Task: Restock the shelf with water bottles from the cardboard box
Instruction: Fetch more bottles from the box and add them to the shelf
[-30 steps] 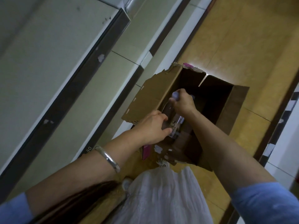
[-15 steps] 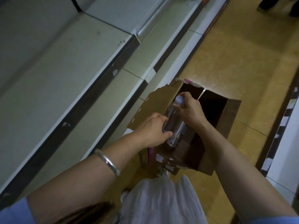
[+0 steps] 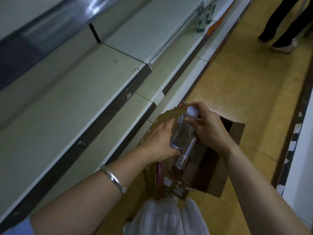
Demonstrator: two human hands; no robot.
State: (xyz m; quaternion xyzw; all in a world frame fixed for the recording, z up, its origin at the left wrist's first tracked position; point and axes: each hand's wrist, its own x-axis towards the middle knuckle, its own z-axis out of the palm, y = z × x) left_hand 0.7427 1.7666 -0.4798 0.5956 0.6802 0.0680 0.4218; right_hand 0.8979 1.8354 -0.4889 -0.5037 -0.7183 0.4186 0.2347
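A clear water bottle (image 3: pixel 183 131) with a pale cap is held above the open cardboard box (image 3: pixel 237 133) on the floor. My right hand (image 3: pixel 208 128) grips its neck just under the cap. My left hand (image 3: pixel 159 141) is curled round the lower body of the bottle. A second clear bottle (image 3: pixel 185 156) shows right below the first, partly hidden by it; which hand holds it is unclear. The pale shelf (image 3: pixel 59 107) runs along the left, its near boards bare.
Two green-tinted bottles (image 3: pixel 204 16) stand far down the shelf near an orange price strip. Another person's legs (image 3: pixel 284 24) are at the top right of the tiled aisle. A second shelf unit's base (image 3: pixel 294 133) borders the right. My white skirt (image 3: pixel 167 217) hangs below.
Both hands have lifted the bottle higher out of the box. My head has tilted up, so more of the shelf and the aisle shows.
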